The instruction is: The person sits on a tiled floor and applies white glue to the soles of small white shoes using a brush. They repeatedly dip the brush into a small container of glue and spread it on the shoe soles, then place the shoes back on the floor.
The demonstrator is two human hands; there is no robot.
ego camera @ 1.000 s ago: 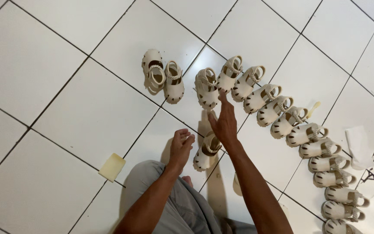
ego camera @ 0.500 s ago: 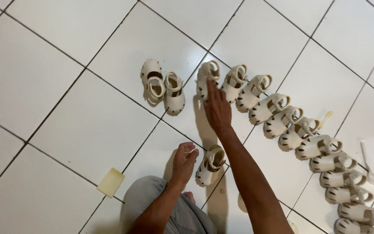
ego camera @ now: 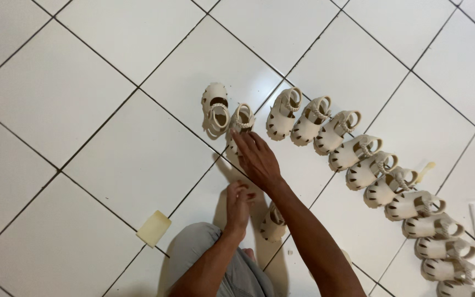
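White floor tiles (ego camera: pixel 111 165) with dark grout lines are filling the whole frame, and a person is crouching at the bottom centre, one grey-clad knee (ego camera: pixel 215 269) showing. A curved row of cream sandals (ego camera: pixel 358 165) is running from the upper middle of the frame down to the lower right corner, each shoe lying just beside the next. Left of that row, two more are lying together: a flat-strapped sandal (ego camera: pixel 214 107) and, touching it, a braided-strap sandal (ego camera: pixel 240 124).

The right hand (ego camera: pixel 257 159) is reaching up the frame, fingers spread narrow, their tips resting on the toe end of the braided-strap sandal; whether it is gripping or only nudging is hard to tell. The left hand (ego camera: pixel 237 203) is hovering lower, fingers curled and holding nothing I can make out. One loose sandal (ego camera: pixel 273 223) is lying by the right forearm, apart from the row.

Judging by the layout, most shoes are already lined up; the two on the left and the loose one are sitting outside the line. A pale yellow card (ego camera: pixel 153 228) is lying on the floor at lower left.
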